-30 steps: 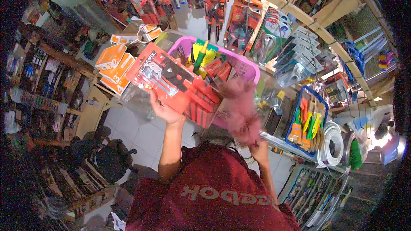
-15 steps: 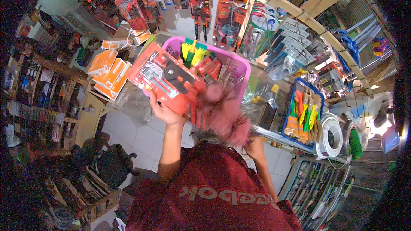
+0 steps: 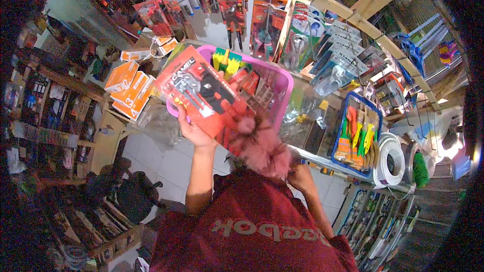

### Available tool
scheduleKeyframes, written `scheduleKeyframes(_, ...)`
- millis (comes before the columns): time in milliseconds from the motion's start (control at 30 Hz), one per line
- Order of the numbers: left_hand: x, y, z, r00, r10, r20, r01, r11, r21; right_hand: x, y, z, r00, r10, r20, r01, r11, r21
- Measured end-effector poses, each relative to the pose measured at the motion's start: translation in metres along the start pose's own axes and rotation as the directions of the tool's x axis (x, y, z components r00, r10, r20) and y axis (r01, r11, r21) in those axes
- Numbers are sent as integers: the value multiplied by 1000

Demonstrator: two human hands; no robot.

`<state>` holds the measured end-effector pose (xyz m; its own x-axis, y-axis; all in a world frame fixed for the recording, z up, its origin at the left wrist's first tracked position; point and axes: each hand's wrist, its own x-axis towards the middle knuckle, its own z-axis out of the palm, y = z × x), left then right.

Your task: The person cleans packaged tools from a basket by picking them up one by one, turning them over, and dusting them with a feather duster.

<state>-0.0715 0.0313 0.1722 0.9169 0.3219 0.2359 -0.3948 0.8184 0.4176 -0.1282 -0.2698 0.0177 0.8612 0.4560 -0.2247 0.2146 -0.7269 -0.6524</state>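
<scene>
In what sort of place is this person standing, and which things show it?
Probably a hardware shop: carded tools hang in rows beneath a wooden rail, a blue basket holds what look like paintbrushes, and the left hand holds a red tool package.

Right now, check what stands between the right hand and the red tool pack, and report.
The pink duster, held in the right hand, stands between: its fluffy head overlaps the lower right end of the red tool pack in view. Whether they touch is unclear. Nothing visible separates the left hand from the pack.
</scene>
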Motion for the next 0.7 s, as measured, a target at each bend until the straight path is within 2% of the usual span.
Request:
scheduleKeyframes(100, 2, 5, 4, 996, -46, 77, 51, 997, -56, -7, 3, -9, 987, 161, -2, -161, 981, -111)
scheduleKeyframes(167, 0, 3, -3, 993, -74, 93, 79, 996, -49, -2, -4, -9, 989, 93, -118, -96, 995, -19)
scheduleKeyframes(233, -3, -6, -23, 998, -51, -37, 50, 998, -24, 6, 4, -2, 978, 7, -210, 17, 994, 110)
scheduleKeyframes(267, -5, -10, -30, 994, -37, -102, 36, 999, -11, 9, 9, 3, 975, 21, -220, 1, 995, 102)
scheduleKeyframes(367, -12, -17, -26, 966, -50, -255, 55, 998, 14, 11, -19, -20, 981, 189, -43, -187, 981, 57)
scheduleKeyframes(400, -16, -16, -30, 980, -81, -180, 87, 996, 25, 10, -17, -18, 982, 172, -74, -168, 984, 61)
scheduleKeyframes(500, -16, -21, -32, 972, 37, -232, 22, 970, 244, 5, -4, -8, 975, 96, -199, -75, 991, 111)
scheduleKeyframes(567, -12, -21, -31, 976, 8, -216, 20, 992, 126, 5, 4, -5, 945, 16, -326, 48, 982, 185)
scheduleKeyframes(600, -12, -21, -31, 978, -7, -208, 21, 998, 67, 4, 6, -6, 949, -1, -316, 62, 981, 186)
scheduleKeyframes(667, -11, -21, -30, 984, -9, -177, 24, 996, 80, 2, 8, -6, 954, -29, -299, 90, 977, 191)
scheduleKeyframes(700, -10, -22, -29, 987, -13, -159, 27, 996, 86, 0, 1, -10, 969, 38, -244, 1, 988, 156)
